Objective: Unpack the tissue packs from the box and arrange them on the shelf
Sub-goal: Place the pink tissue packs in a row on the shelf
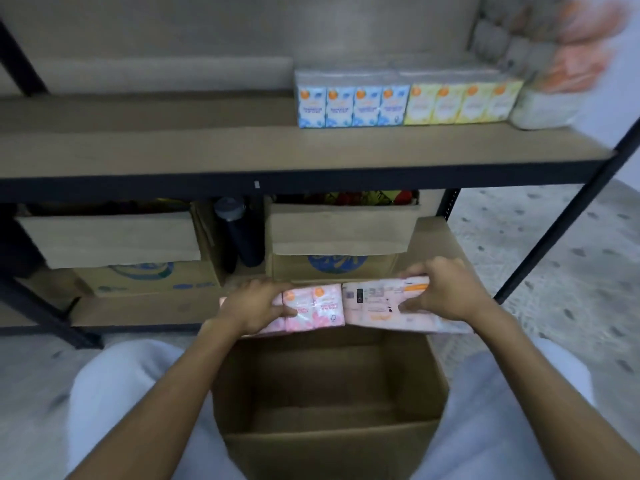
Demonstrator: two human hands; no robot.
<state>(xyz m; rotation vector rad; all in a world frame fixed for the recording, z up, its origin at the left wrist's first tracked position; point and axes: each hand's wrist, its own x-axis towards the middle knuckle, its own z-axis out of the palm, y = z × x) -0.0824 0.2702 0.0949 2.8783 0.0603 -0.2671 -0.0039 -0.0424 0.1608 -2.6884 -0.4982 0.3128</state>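
An open cardboard box [332,441] stands on the floor between my knees, and its inside looks bare. Above its far edge I hold a pink tissue pack [317,308] in my left hand [251,308]. Beside it, my right hand [441,292] grips a second pink tissue pack [375,304] with its label side facing up. The two packs touch side by side. On the brown shelf [242,147] above stand a blue tissue pack [351,103] and a yellow tissue pack [460,102], next to each other at the right.
A plastic-wrapped bundle of paper rolls [547,81] sits at the shelf's right end. Under the shelf are two open cardboard boxes [114,244] [341,233] with a dark bottle [239,230] between them. Black shelf posts [568,220] frame the sides.
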